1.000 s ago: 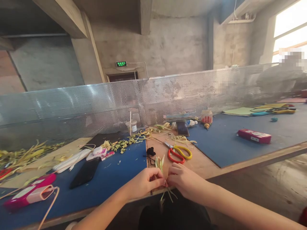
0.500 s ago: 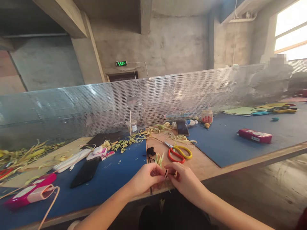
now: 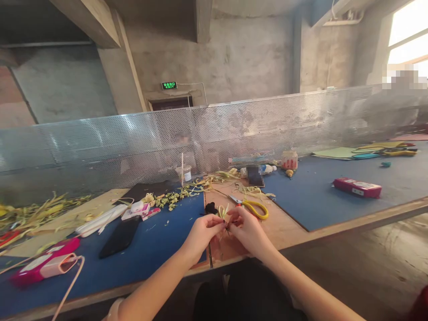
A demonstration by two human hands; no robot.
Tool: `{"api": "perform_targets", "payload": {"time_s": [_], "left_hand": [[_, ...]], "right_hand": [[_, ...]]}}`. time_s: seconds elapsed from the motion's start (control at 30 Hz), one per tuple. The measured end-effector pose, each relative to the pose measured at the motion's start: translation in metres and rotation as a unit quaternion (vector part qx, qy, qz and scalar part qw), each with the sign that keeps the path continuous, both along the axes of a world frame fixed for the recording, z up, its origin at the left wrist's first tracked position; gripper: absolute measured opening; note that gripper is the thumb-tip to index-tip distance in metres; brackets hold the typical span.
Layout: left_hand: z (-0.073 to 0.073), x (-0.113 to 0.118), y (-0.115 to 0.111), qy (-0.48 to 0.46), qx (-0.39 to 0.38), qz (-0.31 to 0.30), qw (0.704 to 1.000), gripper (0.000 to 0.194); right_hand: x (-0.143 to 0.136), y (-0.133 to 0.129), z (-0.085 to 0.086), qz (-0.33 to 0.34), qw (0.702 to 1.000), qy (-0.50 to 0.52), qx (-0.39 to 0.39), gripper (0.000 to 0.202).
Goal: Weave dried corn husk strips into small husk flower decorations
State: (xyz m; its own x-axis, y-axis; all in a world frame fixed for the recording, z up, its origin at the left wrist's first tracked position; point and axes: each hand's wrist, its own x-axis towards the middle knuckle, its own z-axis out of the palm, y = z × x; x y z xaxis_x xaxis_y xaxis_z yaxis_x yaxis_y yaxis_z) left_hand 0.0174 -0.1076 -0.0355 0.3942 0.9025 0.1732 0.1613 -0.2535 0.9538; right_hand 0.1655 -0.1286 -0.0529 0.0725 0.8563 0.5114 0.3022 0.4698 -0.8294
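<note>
My left hand (image 3: 206,231) and my right hand (image 3: 246,228) meet over the pinkish board at the table's front. Both pinch a small bundle of pale yellow-green husk strips (image 3: 222,211), whose looped ends stick up past my fingertips. A bit of dark thread seems to show between the fingertips, though the fingers hide most of it. Just behind the left fingers lies a clump of black thread (image 3: 211,207). Beyond my right hand rest scissors (image 3: 257,208) with one yellow and one red handle; the right hand covers most of the red one.
A black phone (image 3: 120,236), a magenta box (image 3: 35,269) with a cable and dried husks (image 3: 40,214) lie left. Behind are a plastic cup (image 3: 185,173), a bottle (image 3: 268,169) and a jar (image 3: 289,160). Another magenta box (image 3: 357,187) lies right. A perforated metal screen (image 3: 267,120) runs behind.
Both hands have moved up and slightly away from the table edge with the husk bundle. My right hand now covers much of the scissors' red handle.
</note>
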Motion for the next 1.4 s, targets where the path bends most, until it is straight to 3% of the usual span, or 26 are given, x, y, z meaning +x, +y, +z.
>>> {"api": "perform_targets", "payload": {"time_s": [0.13, 0.27, 0.57, 0.83, 1.07, 1.4], "left_hand": [[0.0, 0.0, -0.001, -0.022, -0.021, -0.002, 1.0, 0.027], [-0.001, 0.002, 0.0, -0.029, -0.028, 0.009, 0.999, 0.029], [0.002, 0.005, -0.002, 0.019, -0.006, 0.035, 0.999, 0.025], [-0.004, 0.005, 0.002, 0.001, -0.016, 0.032, 0.999, 0.032], [-0.002, 0.006, 0.0, 0.017, -0.01, 0.037, 0.999, 0.023], [0.003, 0.005, -0.008, 0.033, 0.043, -0.014, 0.998, 0.025]], "right_hand": [[0.002, 0.005, -0.002, 0.052, 0.994, 0.088, -0.044, 0.023], [0.004, 0.008, -0.008, 0.078, 0.99, 0.111, -0.046, 0.025], [-0.005, -0.002, -0.01, -0.044, 0.997, -0.028, 0.052, 0.033], [-0.004, -0.004, -0.01, -0.029, 0.995, -0.058, 0.079, 0.04], [-0.004, -0.006, -0.009, -0.027, 0.995, -0.052, 0.082, 0.046], [-0.003, -0.003, -0.014, -0.038, 0.989, -0.093, 0.106, 0.053]]}}
